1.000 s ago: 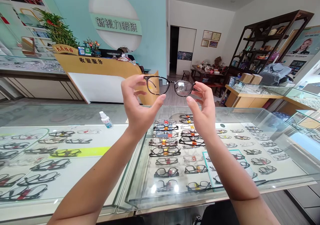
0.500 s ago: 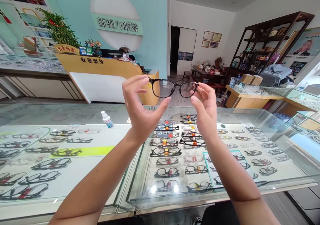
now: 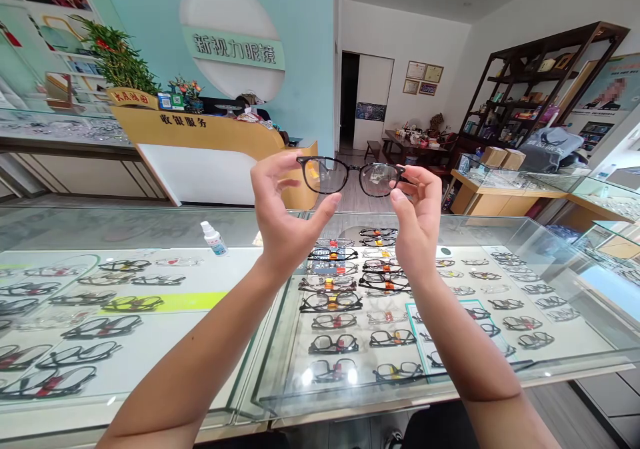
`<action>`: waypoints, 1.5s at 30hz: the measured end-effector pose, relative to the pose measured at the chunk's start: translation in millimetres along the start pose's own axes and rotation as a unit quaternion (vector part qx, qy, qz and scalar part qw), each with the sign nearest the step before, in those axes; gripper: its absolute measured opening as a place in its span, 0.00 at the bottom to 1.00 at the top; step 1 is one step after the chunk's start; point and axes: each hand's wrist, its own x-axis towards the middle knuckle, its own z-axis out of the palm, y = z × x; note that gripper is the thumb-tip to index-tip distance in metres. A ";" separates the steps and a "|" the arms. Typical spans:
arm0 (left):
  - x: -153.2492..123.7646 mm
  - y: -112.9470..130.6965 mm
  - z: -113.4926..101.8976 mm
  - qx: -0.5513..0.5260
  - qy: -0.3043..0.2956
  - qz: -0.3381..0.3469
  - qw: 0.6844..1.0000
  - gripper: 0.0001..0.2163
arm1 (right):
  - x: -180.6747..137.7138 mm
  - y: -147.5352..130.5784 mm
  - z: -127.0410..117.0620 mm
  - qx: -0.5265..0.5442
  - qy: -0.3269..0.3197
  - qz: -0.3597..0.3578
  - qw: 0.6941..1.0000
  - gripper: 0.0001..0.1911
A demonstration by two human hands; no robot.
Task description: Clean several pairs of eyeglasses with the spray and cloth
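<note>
The black-framed glasses are held up in the air, higher than the glass-topped worktop, and show past its far edge. The left hand, partly open above the worktop, grips their left end, fingers curved at the hinge and thumb spread below; whether that thumb touches the rim I cannot tell. The right hand, half closed, has the other end. A white spray bottle stands toward the worktop's far left, and rows of spectacles lie under its glass.

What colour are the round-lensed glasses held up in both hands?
The round-lensed glasses are black-framed, showing best in the head view.
</note>
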 end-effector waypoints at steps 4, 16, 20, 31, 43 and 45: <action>-0.8 -6.7 2.7 -0.051 -0.021 -0.035 0.998 0.38 | -0.1 -2.9 0.2 -0.012 0.014 -0.017 1.000 0.18; -0.2 -11.9 6.3 -0.084 -0.026 -0.065 0.994 0.39 | -1.7 -5.2 -1.7 -0.070 0.006 -0.075 0.995 0.15; -0.1 -9.2 6.5 -0.083 -0.021 -0.056 0.995 0.40 | -1.9 -5.7 -1.4 -0.076 0.011 -0.083 0.994 0.14; -0.1 -0.3 5.0 -0.014 0.035 0.033 0.999 0.39 | -0.7 -6.1 0.7 -0.045 0.009 -0.048 0.998 0.15; -3.3 14.3 1.2 0.055 0.044 0.048 0.996 0.37 | 4.7 7.1 2.0 0.058 0.018 0.094 0.994 0.15; -3.6 14.4 1.2 0.045 0.039 0.037 0.998 0.37 | 4.7 5.9 2.1 0.057 0.024 0.091 0.994 0.14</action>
